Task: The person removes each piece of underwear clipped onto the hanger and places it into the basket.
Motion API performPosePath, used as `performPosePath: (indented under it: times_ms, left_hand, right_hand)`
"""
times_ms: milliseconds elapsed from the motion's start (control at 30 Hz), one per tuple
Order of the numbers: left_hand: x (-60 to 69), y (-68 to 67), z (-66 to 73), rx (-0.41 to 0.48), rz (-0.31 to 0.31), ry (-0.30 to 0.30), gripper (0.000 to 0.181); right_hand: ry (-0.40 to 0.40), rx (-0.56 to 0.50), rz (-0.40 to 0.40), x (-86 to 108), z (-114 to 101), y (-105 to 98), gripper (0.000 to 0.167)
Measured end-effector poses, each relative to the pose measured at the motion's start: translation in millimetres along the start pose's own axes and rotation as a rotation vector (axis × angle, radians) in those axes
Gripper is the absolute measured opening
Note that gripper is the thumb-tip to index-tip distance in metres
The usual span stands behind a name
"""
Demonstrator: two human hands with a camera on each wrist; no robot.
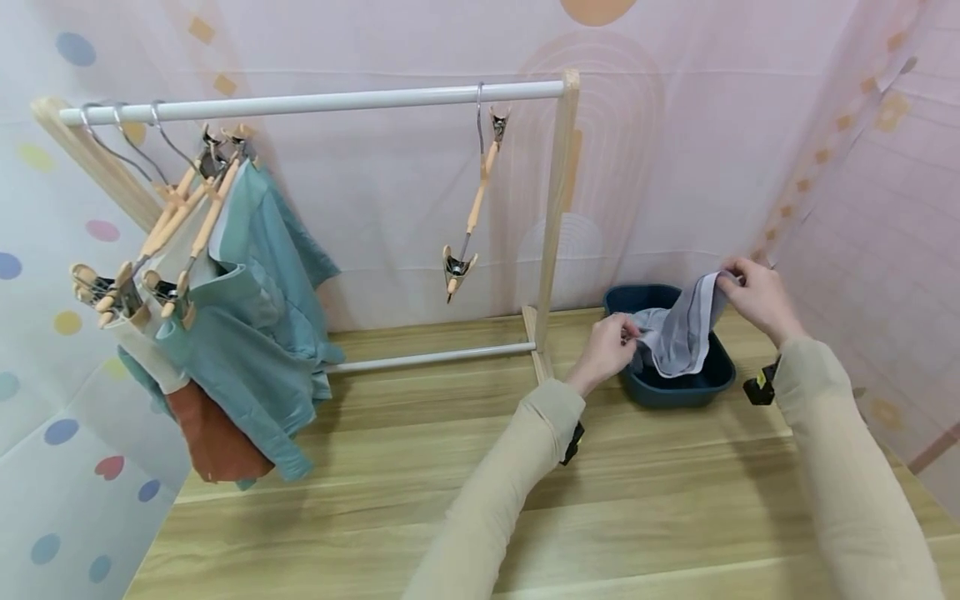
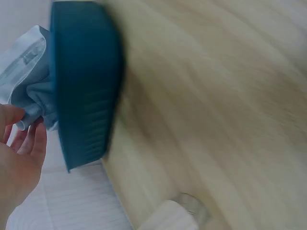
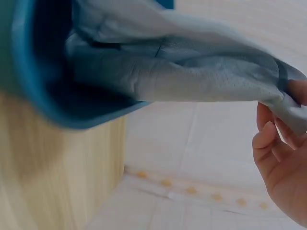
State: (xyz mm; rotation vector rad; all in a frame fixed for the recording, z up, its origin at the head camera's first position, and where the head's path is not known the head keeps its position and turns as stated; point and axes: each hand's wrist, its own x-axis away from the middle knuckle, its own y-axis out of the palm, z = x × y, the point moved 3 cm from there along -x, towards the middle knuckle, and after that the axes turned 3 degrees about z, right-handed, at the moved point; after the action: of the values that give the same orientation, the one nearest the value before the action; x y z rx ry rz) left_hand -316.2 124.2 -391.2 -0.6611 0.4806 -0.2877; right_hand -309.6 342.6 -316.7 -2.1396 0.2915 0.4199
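Observation:
A grey cloth garment with pale edging (image 1: 678, 333) is stretched between both hands, partly inside and above a dark blue basin (image 1: 675, 398). The left hand (image 1: 604, 350) pinches its left side near the basin's rim; in the left wrist view thumb and fingers (image 2: 36, 139) meet on the cloth (image 2: 41, 93). Higher up, the right hand (image 1: 761, 302) pinches the other end, which is raised above the basin's right side. In the right wrist view, the cloth (image 3: 192, 81) runs from inside the basin (image 3: 43, 108) to the right hand (image 3: 283, 158).
Left of the basin stands a rack with a white rail (image 1: 322, 102) and wooden posts. One bare clip hanger (image 1: 480, 192) hangs near its right end. Several hangers with teal (image 1: 262, 358), white and rust-coloured clothes (image 1: 213, 437) hang at the left. Patterned cloth walls enclose the wooden table (image 1: 420, 500).

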Motion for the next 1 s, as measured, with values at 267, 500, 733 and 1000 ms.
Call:
performPosePath:
  times_ms: [267,500,733,1000]
  left_hand:
    - [19.2,16.3,-6.0,-0.345,-0.039,0.248,0.010]
    - [25.4,21.8,-3.9,-0.633,-0.125,0.287,0.010]
    - [32.1,26.8,-4.7,-0.804,-0.190,0.322,0.019]
    - [45.6,24.2,-6.7,-0.835,-0.194,0.433,0.040]
  right_hand:
    - [-0.110,0.111,-0.133,24.0,8.0,16.6,0.017]
    - [-0.225,0.316,-0.230,43.8,11.7,30.6,0.008]
    - [-0.337,0.375,-0.246,56.5,15.9,39.1,0.010]
    - [-0.433,0.435,-0.341,67.6,6.7,48.7,0.020]
